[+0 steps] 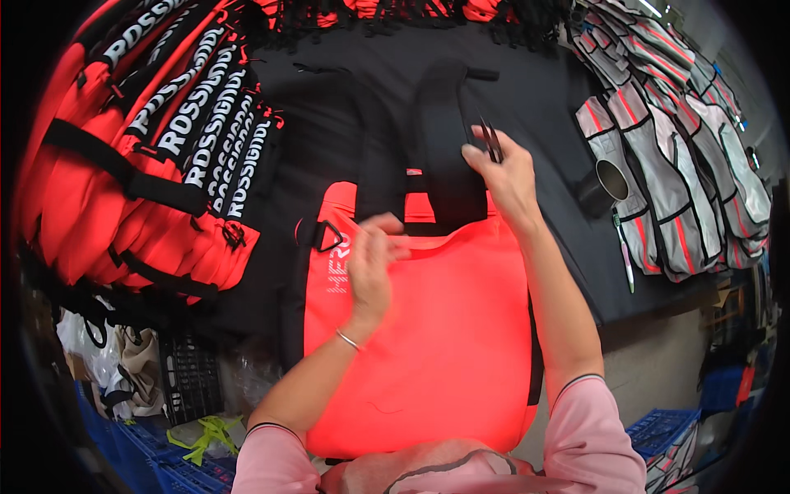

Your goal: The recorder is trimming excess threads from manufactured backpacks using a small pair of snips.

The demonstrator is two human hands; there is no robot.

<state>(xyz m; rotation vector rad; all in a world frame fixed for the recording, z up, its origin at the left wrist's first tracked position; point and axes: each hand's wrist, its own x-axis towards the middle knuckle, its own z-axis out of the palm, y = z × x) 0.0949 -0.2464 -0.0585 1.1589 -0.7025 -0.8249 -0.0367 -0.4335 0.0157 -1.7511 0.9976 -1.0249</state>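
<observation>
A bright red-orange backpack point(420, 346) lies in front of me, its lower end against my body and its black shoulder straps point(440, 123) stretched away over the table. My left hand point(374, 259) is over the upper left of the bag, near a black triangular ring point(329, 237). Motion blurs its fingers, which look stretched out and apart, with nothing visible in them. Beside the right-hand strap, my right hand point(508, 177) is closed around small dark thread snips point(491, 140), points up. A thin dark thread point(385, 408) rests on the bag's front.
Red bags with black straps point(148, 189) are stacked at the left on the black-covered table point(329, 107). Grey-and-red pieces point(658, 173) lie in rows at the right, beside a dark cup point(609, 179) and a slim pen-like thing point(625, 255). Blue crates point(662, 430) stand below.
</observation>
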